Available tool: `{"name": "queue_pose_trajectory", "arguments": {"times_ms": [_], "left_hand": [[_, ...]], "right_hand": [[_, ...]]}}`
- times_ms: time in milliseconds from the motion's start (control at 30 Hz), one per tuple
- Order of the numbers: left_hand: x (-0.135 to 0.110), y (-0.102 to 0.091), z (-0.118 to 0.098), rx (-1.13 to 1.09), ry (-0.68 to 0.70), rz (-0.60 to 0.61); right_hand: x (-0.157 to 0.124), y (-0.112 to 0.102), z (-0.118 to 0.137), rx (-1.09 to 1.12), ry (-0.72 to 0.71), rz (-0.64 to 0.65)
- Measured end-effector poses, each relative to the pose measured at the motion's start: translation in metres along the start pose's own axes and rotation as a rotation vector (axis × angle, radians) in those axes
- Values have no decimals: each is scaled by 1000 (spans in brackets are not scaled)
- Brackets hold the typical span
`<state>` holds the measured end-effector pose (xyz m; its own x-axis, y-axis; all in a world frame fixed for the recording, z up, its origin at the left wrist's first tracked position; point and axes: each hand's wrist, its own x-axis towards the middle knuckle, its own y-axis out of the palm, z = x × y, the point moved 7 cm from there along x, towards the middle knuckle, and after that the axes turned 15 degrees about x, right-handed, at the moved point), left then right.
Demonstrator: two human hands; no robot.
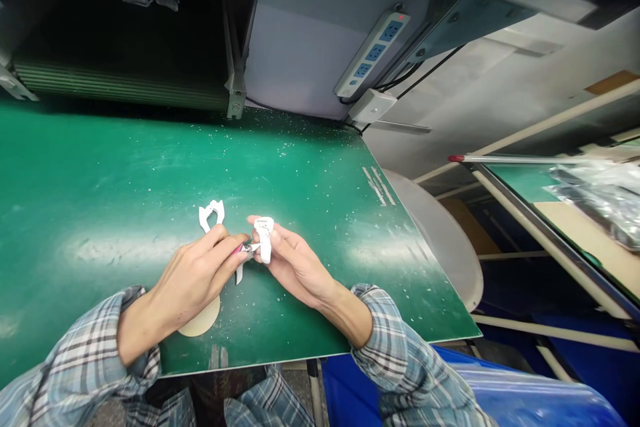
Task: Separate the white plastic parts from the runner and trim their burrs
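Observation:
My left hand (197,273) is closed on a small tool (237,250), of which a pink bit and a metallic end show between the fingers. Its exact kind is hidden by the fingers. That end meets a white plastic part (264,239), which my right hand (295,265) pinches between thumb and fingers, upright above the table. Just beyond my left hand lies another white plastic piece (212,212) with a forked, open-ring shape. A thin white strip (239,274) shows below the left fingertips; what it belongs to is hidden. Under my left wrist is a round cream disc (204,320), partly covered.
Small white specks dot the green tabletop (150,167). At the back stand a metal bracket (236,97) and a power strip (373,53) with cables. A round grey surface (440,233) adjoins the right edge. Further right, clear plastic bags (600,197) lie on another table.

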<state>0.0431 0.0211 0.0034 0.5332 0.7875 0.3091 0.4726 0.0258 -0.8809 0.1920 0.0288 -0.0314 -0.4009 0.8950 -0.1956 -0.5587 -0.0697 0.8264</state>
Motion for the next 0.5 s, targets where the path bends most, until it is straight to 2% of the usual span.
{"name": "queue_pose_trajectory", "arguments": {"times_ms": [167, 367, 433, 500], "left_hand": [[1, -4, -3, 150, 1, -62], [-2, -16, -10, 426, 81, -271], [-2, -23, -5, 449, 53, -332], [-2, -30, 4, 369, -17, -370]], "right_hand": [[-1, 3, -1, -14, -5, 7], [-2, 3, -5, 1, 18, -11], [-3, 3, -9, 3, 54, -7], [-4, 4, -13, 0, 88, 6]]}}
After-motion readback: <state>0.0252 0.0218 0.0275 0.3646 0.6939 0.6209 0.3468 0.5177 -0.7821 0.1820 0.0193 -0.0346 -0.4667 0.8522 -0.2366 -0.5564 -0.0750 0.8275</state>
